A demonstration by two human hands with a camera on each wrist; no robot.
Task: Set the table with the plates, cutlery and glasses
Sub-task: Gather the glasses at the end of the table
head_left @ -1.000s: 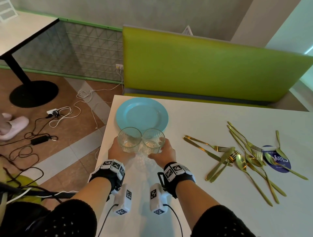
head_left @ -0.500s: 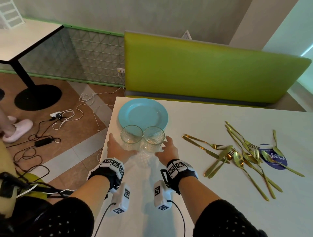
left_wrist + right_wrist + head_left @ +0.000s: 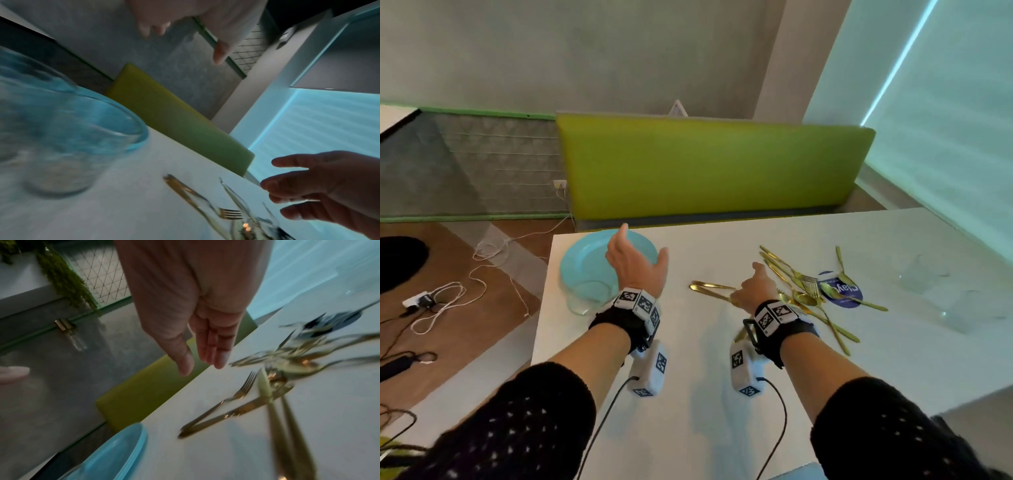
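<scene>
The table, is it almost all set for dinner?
Not nearly. Done: a blue plate sits at the far left corner of the table, with a glass right in front of it. In hand: nothing, since the left hand and right hand are both open and empty. Left to do: the gold cutlery lies in a jumbled heap, not laid out beside any plate.

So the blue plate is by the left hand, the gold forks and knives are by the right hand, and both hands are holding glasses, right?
Almost. The blue plate is by the left hand and the gold cutlery by the right hand, but neither hand holds a glass. The head view shows both hands empty, fingers relaxed. A glass stands on the table in front of the plate, let go, as the left wrist view shows.
</scene>
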